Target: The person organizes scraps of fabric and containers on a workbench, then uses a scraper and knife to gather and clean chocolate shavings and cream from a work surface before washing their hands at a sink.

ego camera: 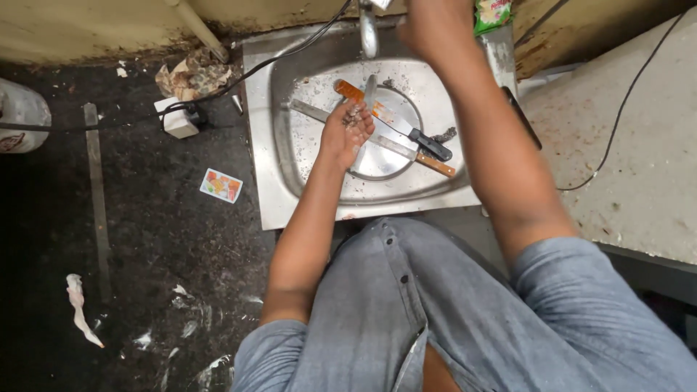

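Scraps [353, 114]: wet clump, probably soft, slippery; cupped loosely in left hand [345, 132], fingers curled, frame centre over sink [265, 145]. Right hand [434, 25] at top, fingers hidden. Best scooped from below.

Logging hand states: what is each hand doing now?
Left hand: cupped over the sink, holding dark scraps.
Right hand: raised by the tap; grip cannot be told.

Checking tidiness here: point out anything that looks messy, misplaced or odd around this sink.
Several knives lie crossed in the steel sink, which is speckled with debris. The left hand cups dark scraps. On the dark floor, a small printed packet, torn white scraps and crumpled paper lie scattered.
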